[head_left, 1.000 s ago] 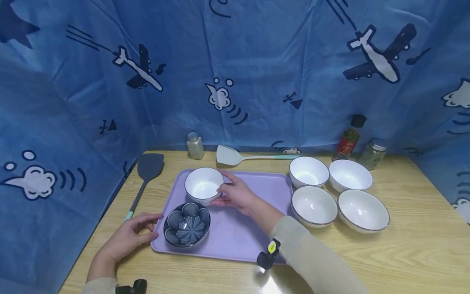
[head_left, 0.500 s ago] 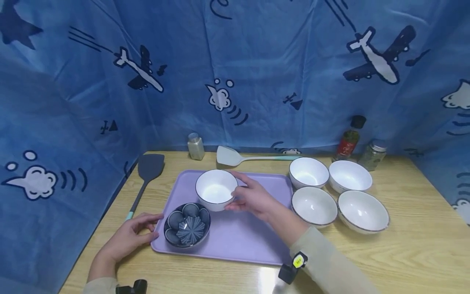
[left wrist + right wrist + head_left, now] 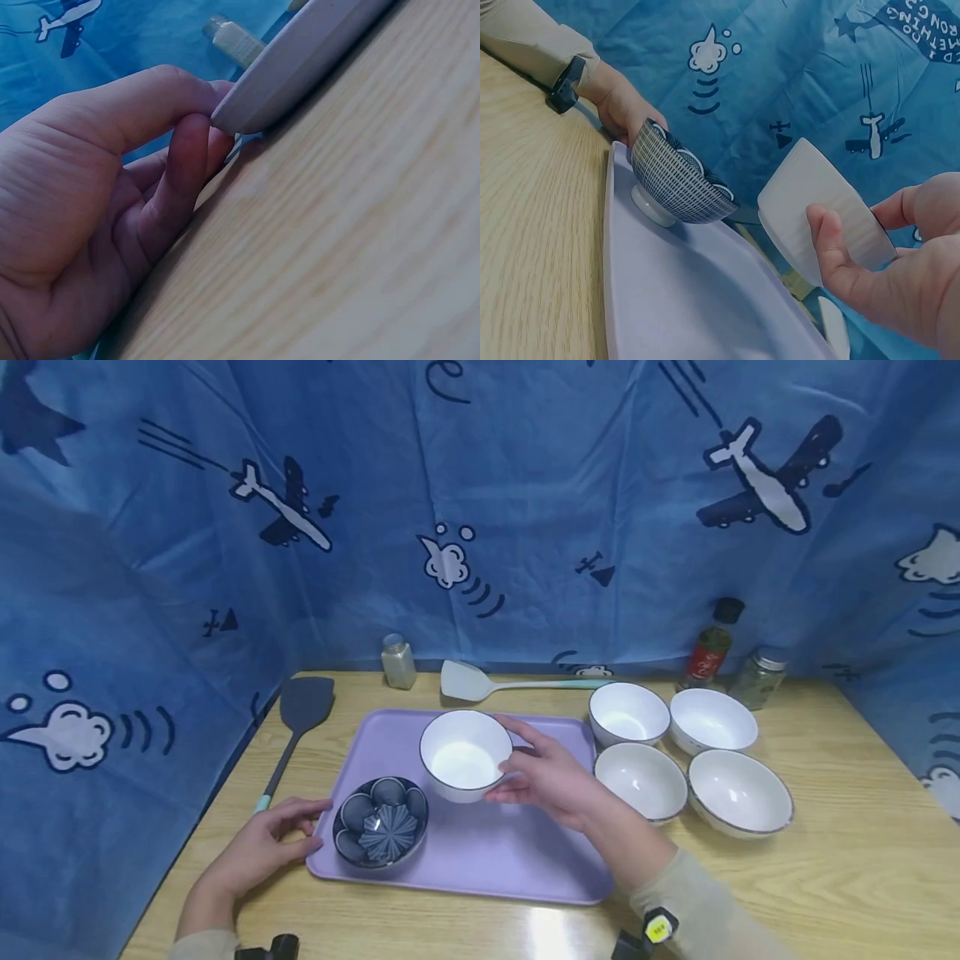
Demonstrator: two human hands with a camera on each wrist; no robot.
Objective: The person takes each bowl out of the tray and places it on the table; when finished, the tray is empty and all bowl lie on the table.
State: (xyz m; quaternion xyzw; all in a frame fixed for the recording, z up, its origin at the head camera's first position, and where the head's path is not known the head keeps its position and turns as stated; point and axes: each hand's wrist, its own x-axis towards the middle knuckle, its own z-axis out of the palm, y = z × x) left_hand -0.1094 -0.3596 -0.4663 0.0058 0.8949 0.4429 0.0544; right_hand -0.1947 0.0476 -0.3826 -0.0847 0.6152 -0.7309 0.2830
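Note:
A white bowl with a thin dark rim (image 3: 461,758) is in my right hand (image 3: 551,781), held over the middle of the lilac tray (image 3: 517,852). The right wrist view shows the fingers (image 3: 831,244) against the bowl's outer wall and the thumb side near its rim. At the tray's left edge, my left hand (image 3: 258,847) grips the rim with thumb and bent fingers; the left wrist view shows the fingertips (image 3: 193,135) right at the tray's corner. A dark blue patterned bowl (image 3: 381,822) stands on the tray's left part, beside the left hand.
Several white bowls (image 3: 641,781) stand close together right of the tray. Behind it lie a pale spatula (image 3: 465,681) and a small jar (image 3: 398,662). A dark grey spatula (image 3: 306,700) is at the left. A red-labelled bottle (image 3: 707,652) and a spice jar (image 3: 759,678) stand back right.
My right hand has carried the white bowl from the tray's back left towards its middle, rightward and slightly nearer. The left hand has stayed at the tray's edge.

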